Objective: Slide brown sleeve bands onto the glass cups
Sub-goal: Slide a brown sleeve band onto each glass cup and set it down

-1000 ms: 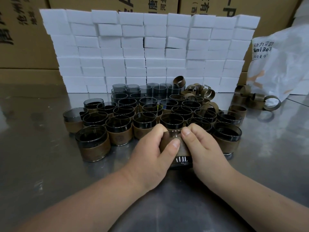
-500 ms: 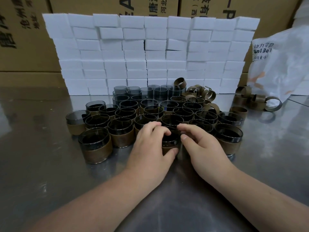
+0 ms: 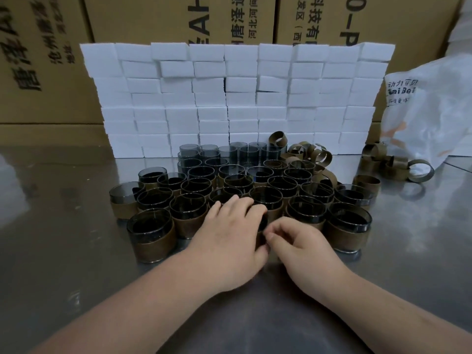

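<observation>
At the near edge of the packed cluster on the steel table (image 3: 63,238), the left hand (image 3: 229,233) lay curled over a smoky glass cup (image 3: 262,225), gripping it so that only a dark sliver showed. The right hand (image 3: 304,244) sat just beside it, fingers curled; whether they pinched a brown sleeve band I could not tell. Sleeved cups (image 3: 348,227) crowded both sides. A skewed band would likely jam or crease on the glass, and a hard push could knock the neighbours or skid the cup on slick metal. Loose bands (image 3: 310,154) lay behind, beside bare cups (image 3: 240,150).
</observation>
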Demonstrator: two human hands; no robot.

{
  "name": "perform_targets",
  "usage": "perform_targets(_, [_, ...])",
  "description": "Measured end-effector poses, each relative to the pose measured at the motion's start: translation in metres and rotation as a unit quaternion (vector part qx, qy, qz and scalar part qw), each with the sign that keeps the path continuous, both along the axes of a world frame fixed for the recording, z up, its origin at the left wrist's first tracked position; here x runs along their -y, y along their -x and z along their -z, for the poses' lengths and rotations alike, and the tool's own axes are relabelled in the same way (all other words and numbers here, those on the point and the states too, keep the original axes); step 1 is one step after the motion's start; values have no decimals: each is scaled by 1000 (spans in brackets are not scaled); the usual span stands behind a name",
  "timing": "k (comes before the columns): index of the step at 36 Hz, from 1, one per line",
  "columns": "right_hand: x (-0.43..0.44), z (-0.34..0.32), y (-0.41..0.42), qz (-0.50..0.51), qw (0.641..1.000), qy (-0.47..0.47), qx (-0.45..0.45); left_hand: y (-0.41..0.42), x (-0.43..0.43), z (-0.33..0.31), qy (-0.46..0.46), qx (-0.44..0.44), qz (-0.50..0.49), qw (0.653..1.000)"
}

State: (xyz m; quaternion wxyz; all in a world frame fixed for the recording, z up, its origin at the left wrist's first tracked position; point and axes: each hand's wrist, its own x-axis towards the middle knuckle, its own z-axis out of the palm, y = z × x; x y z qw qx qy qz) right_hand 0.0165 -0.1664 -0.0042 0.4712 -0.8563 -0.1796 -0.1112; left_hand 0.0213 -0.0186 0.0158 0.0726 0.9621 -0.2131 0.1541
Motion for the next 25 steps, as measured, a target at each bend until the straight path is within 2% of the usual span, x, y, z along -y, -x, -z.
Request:
perform_targets(4, [0, 1, -2, -14, 1000, -9, -17, -17, -4, -31, -19, -65, -2, 998])
perform_targets(7, [-1, 2, -1, -32, 998, -22, -41, -45, -8, -57, 61, -106, -20, 992])
perform_targets(10, [-1, 3, -2, -42, 997, -25, -56, -87, -19, -71, 101, -64, -59, 991])
perform_targets(13, [0, 5, -5, -45, 997, -22, -57, -133, -35, -79, 48, -55, -112, 991])
perform_targets(16, [1, 2, -6, -44, 997, -16, -66, -172, -52, -79, -24, -99, -154, 983])
perform_targets(20, [1, 0, -7, -32, 997, -11, -74, -211, -66, -77, -73, -141, -180, 971])
perform_targets(25, [2, -3, -9, -33, 997, -2, -76, -249, -56, -69, -122, -135, -187, 965])
